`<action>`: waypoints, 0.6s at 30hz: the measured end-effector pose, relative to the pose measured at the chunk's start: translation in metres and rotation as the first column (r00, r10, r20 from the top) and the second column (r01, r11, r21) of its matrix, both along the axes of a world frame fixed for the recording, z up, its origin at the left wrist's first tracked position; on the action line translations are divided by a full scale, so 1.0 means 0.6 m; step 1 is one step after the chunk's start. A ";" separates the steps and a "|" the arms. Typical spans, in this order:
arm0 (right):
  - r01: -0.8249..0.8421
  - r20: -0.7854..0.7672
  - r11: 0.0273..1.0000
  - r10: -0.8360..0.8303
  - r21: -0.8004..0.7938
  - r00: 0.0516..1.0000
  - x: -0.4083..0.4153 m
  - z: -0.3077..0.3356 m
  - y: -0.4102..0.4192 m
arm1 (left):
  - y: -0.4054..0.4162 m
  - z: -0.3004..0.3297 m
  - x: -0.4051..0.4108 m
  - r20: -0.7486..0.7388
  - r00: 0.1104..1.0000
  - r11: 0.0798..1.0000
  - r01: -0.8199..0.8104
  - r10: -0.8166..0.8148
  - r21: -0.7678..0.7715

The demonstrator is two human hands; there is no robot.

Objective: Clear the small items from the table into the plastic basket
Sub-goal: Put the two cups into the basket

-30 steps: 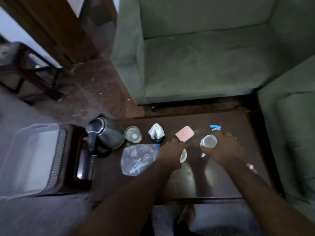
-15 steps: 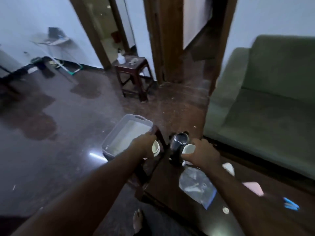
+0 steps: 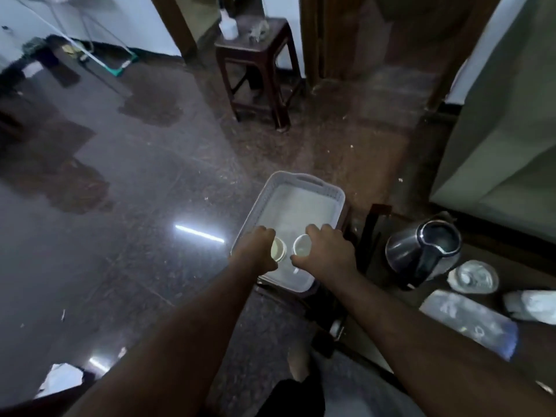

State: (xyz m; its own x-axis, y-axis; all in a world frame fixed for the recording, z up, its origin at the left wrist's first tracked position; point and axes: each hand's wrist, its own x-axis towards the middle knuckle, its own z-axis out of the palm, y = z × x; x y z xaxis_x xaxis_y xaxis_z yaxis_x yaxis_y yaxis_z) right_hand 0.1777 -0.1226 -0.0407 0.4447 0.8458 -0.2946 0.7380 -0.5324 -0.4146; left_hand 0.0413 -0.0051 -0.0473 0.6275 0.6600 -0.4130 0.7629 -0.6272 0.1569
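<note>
**Operator:** Where are the cups, and what are my fingers doing?

**Guide:** You are gripping one small cup in each hand. Your left hand (image 3: 255, 251) is wrapping its curled fingers round the left cup (image 3: 278, 249). Your right hand (image 3: 326, 254) is clamping the right cup (image 3: 302, 245), with the fingertips over the far rim and the thumb on the near side. Both cups are sitting directly under your fingers, side by side, inside the near end of the plastic basket (image 3: 304, 177). Whether they are touching its floor cannot be told.

**Operator:** How are they going to handle?

**Guide:** Judging by appearance, you are carrying light, rigid, smooth-walled cups that are likely breakable. Grip each by its side wall, just below the rim. Be lowering them until they are resting on the floor before you open your fingers. The kettle (image 3: 424, 251) is standing well to the right of your right fingers.
</note>
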 end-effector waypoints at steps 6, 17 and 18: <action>-0.017 0.128 0.996 0.028 -0.086 0.991 -0.035 -0.120 0.051 | 0.049 -0.118 -0.004 -0.032 0.993 0.991 0.109 -0.112 -0.082; -0.088 0.152 0.977 0.119 -0.197 0.981 -0.066 -0.186 0.056 | 0.060 -0.174 -0.015 -0.026 0.988 0.981 0.150 -0.154 -0.120; -0.085 0.165 0.976 0.119 -0.200 0.979 -0.066 -0.188 0.052 | 0.058 -0.178 -0.013 -0.024 0.987 0.980 0.153 -0.158 -0.129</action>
State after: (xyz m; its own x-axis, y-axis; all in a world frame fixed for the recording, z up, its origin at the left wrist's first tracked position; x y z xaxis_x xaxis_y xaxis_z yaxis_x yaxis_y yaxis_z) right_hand 0.1379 -0.0916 -0.1537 0.4179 0.8249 -0.3806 0.8445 -0.5072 -0.1720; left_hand 0.0332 0.0295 -0.1540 0.7024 0.4963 -0.5102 0.6638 -0.7154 0.2180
